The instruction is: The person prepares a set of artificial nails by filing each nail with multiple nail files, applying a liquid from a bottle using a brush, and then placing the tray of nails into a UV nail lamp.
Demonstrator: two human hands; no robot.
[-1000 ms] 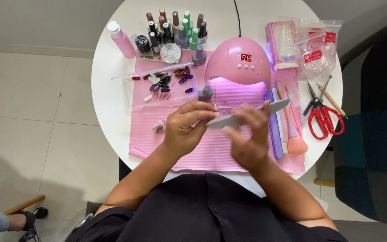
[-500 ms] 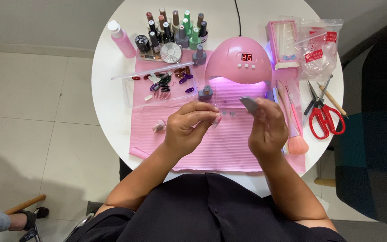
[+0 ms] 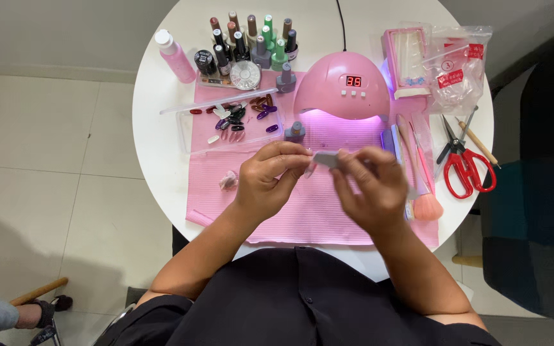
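1. Change: half a second ago your right hand (image 3: 370,189) held the grey flat nail file (image 3: 326,159) lifted and apart from the other hand; a second ago the file lay long across both hands. Now you have swung it back so its end touches the pale pink false nail tip (image 3: 310,169). Judged from this, filing of the tip's edge is under way again.
2. Left hand (image 3: 265,182): fingers curled, thumb and fingertips pinching the nail tip, above the pink ribbed table mat (image 3: 302,218).
3. Right hand: fingers closed around the file, which points left toward the tip.
4. Nail tip and file: one each, both held over the mat's middle, in front of the lamp.
5. Pink domed curing lamp (image 3: 344,86): one, lit, with a red display.
6. Small polish bottles (image 3: 251,41): about a dozen clustered at the far edge; the exact count is not clear. Two more grey ones stand beside the lamp.
7. Pink tall liquid bottle (image 3: 174,56): one.
8. Clear shallow tray of painted nail tips (image 3: 238,122): one; tips are too many and too small to count.
9. Red-handled scissors (image 3: 463,168): one pair.
10. Pink fluffy dusting brush (image 3: 421,192): one, beside further long files.
11. Clear plastic bags (image 3: 456,67): count unclear, at least two.
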